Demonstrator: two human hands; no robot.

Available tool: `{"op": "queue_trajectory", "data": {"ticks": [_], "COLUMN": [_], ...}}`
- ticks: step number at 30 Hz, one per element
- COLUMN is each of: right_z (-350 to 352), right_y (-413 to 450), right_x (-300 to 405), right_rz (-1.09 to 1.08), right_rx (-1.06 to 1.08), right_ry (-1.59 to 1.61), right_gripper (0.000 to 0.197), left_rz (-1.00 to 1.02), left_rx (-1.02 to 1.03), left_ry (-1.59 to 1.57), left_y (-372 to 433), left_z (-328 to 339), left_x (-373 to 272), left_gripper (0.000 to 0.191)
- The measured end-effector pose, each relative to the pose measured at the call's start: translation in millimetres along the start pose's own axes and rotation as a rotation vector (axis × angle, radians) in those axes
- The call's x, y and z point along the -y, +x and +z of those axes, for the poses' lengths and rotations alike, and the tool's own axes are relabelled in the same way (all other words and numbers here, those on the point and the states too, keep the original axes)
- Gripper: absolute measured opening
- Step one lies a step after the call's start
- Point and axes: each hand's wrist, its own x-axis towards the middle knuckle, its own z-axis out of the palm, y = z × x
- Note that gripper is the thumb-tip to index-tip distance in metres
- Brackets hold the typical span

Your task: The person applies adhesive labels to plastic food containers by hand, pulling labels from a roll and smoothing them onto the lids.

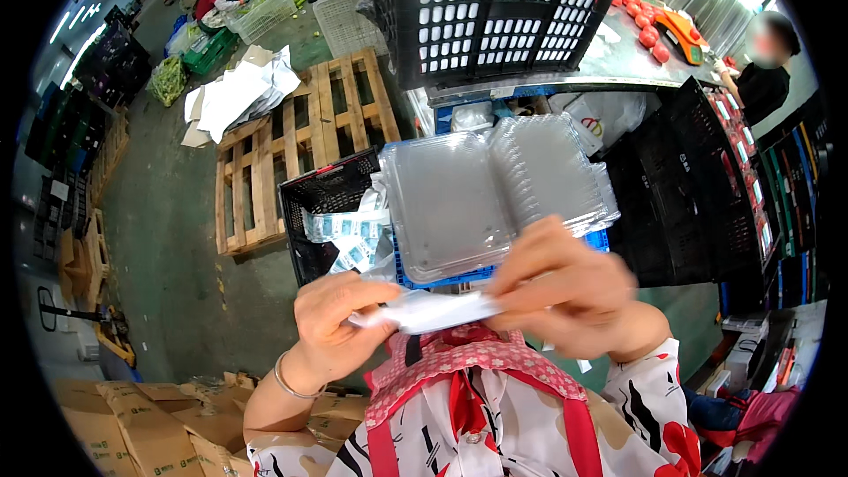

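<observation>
A white strip (434,311), blurred and possibly paper or label backing, is stretched between my two hands above my apron. My left hand (348,321) pinches its left end, and my right hand (563,285), blurred, grips the right end. Just beyond them, clear plastic clamshell containers (450,205) lie opened out and stacked on a blue crate (477,276). To their left, strips of printed labels (348,228) hang in a black crate (295,212).
A black perforated crate (497,26) stands on a metal table (616,69) with tomatoes (646,36) and an orange scale (679,36). Wooden pallets (265,165) lie left, flattened cardboard boxes (152,424) lower left. Black crates (669,192) stand right. Another person (765,89) is at the table's far right.
</observation>
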Motion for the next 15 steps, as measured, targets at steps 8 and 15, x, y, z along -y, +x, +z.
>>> {"op": "queue_trajectory", "data": {"ticks": [8, 15], "right_z": [3.8, 23.8], "right_y": [61.6, 56.7], "right_x": [-51.2, -94.1], "right_rz": [1.027, 1.121], "right_rx": [0.074, 0.137], "right_ry": [-0.017, -0.12], "right_gripper": [0.049, 0.057], "left_rz": [-0.125, 0.061], "left_rx": [-0.057, -0.011], "left_ry": [0.039, 0.059], "left_y": [-24.4, -23.5], "left_z": [-37.7, -51.3], "left_x": [44.7, 58.8], "left_gripper": [0.009, 0.015]}}
